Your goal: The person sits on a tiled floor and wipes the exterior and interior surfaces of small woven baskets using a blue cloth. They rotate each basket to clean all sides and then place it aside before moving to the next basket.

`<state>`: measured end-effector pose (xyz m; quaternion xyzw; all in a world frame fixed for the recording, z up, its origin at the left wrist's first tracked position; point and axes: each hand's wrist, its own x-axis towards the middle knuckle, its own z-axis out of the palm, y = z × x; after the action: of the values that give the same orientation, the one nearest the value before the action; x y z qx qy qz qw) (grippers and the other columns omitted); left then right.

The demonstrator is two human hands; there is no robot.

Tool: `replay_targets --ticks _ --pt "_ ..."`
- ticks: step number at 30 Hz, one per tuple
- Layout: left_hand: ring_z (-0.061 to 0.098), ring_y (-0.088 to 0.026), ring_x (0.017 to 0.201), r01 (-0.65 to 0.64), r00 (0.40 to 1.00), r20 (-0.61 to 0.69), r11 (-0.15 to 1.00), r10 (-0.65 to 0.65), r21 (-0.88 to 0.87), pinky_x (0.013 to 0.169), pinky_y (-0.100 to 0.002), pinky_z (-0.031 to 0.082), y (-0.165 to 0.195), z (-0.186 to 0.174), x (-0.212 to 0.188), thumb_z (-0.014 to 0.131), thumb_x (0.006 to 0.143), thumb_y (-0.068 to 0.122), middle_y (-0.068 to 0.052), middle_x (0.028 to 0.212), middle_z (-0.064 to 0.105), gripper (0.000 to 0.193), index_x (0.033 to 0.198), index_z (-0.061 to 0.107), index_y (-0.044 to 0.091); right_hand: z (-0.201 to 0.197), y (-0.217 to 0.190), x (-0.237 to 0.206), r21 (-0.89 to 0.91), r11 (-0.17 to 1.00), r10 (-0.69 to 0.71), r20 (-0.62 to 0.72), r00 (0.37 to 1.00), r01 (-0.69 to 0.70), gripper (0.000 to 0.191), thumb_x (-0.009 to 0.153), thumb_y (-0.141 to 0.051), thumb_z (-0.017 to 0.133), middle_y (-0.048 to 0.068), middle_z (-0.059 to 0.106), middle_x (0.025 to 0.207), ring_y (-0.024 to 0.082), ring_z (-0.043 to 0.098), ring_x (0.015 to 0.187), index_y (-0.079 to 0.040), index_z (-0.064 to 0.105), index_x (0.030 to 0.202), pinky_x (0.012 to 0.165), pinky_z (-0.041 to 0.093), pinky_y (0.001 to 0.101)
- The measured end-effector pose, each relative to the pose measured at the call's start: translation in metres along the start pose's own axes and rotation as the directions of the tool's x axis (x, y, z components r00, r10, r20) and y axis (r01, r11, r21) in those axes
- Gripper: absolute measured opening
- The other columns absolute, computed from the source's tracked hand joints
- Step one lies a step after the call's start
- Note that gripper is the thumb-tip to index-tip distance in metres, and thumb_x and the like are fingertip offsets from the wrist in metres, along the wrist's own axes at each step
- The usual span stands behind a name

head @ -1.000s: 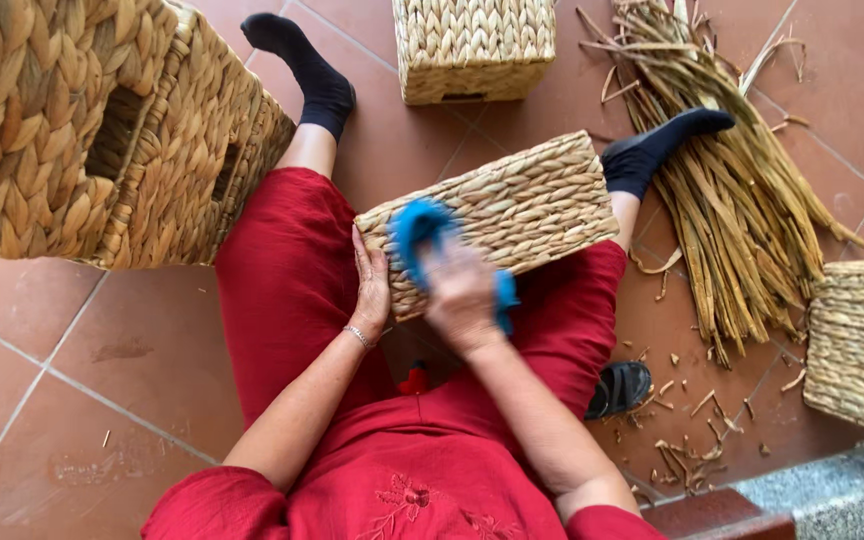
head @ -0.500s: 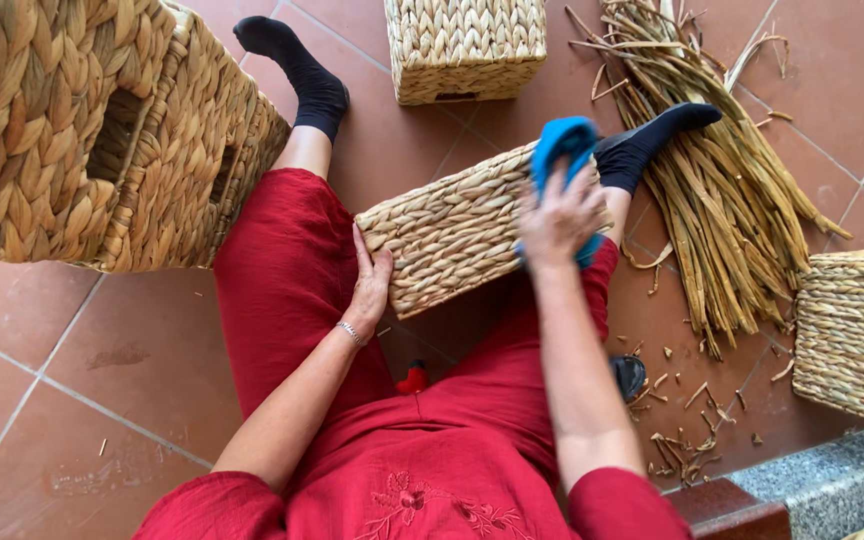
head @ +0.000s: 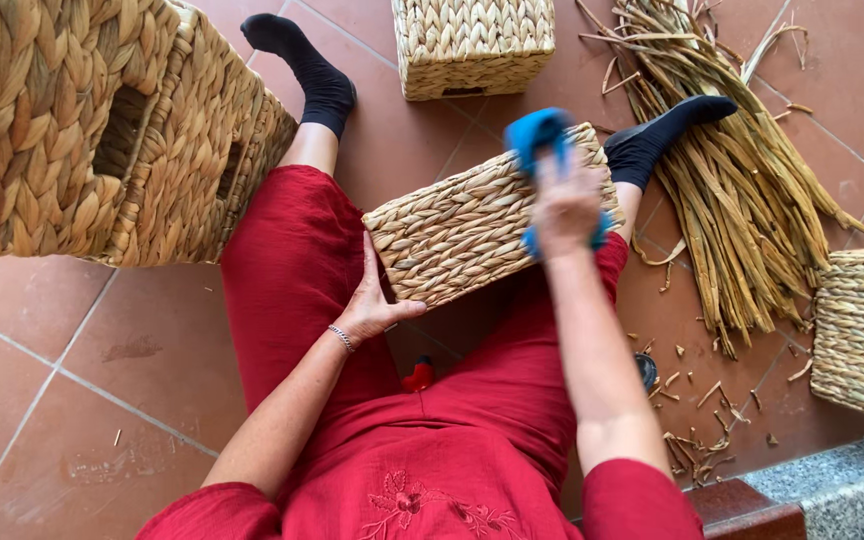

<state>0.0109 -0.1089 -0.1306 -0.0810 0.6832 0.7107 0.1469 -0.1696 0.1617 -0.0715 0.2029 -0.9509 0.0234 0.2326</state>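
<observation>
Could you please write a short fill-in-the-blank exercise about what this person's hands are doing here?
1. The right hand holds a ____ cloth.
2. The left hand steadies the woven basket resting on the person's ____.
3. The bundle of dried reeds lies on the tiled ____.

Missing words: blue; lap; floor

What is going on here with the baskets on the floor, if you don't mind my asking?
A person in red clothes sits on the tiled floor with a woven basket lying across the lap. The left hand steadies the basket's near end, while the right hand, blurred, presses a blue cloth against its far end. More woven baskets stand around, and a bundle of dried reeds lies beside the right leg.
</observation>
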Motion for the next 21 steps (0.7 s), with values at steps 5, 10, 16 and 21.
replay_targets --ticks 5,10,16,21 --pt "0.037 -0.027 0.149 -0.043 0.999 0.016 0.988 0.046 -0.150 0.120 -0.036 0.032 -0.004 0.003 0.006 0.093 0.069 0.025 -0.020 0.165 0.030 0.156 0.153 -0.038 0.016 0.005 0.002 0.003 -0.149 0.967 0.201 -0.043 0.979 -0.206 0.048 0.090 -0.026 0.068 0.029 0.060 0.129 0.051 0.060 0.106 -0.009 0.064 0.134 0.090 0.051 0.0532" --pt "0.042 -0.026 0.150 -0.044 0.995 0.097 0.987 0.029 0.156 0.125 -0.036 0.033 -0.036 -0.010 0.021 0.096 0.076 0.020 -0.019 0.165 0.038 0.137 0.158 -0.014 0.018 -0.019 -0.150 -0.054 0.368 0.926 -0.115 0.045 0.992 0.091 0.052 0.084 -0.007 0.062 0.020 0.058 0.137 0.037 0.061 0.100 -0.011 0.064 0.136 0.085 0.053 0.0447" --pt "0.034 -0.026 0.153 -0.044 0.986 0.167 0.979 0.010 0.197 0.126 -0.037 0.028 -0.034 -0.011 0.011 0.099 0.069 0.020 -0.019 0.168 0.029 0.153 0.151 -0.030 0.014 -0.026 -0.130 -0.060 0.413 0.881 -0.236 -0.042 0.971 0.232 0.041 0.087 -0.017 0.068 0.010 0.063 0.134 0.028 0.061 0.098 -0.018 0.071 0.128 0.082 0.054 0.0408" --pt "0.028 -0.025 0.154 -0.008 0.994 0.111 1.000 0.006 0.020 0.123 -0.036 0.025 -0.005 -0.008 0.004 0.098 0.065 0.020 -0.019 0.169 0.022 0.167 0.145 -0.048 0.014 -0.014 0.027 -0.026 -0.016 0.999 0.037 -0.003 0.999 -0.037 0.034 0.092 -0.002 0.062 0.020 0.066 0.117 0.037 0.057 0.088 -0.008 0.073 0.123 0.080 0.047 0.0486"
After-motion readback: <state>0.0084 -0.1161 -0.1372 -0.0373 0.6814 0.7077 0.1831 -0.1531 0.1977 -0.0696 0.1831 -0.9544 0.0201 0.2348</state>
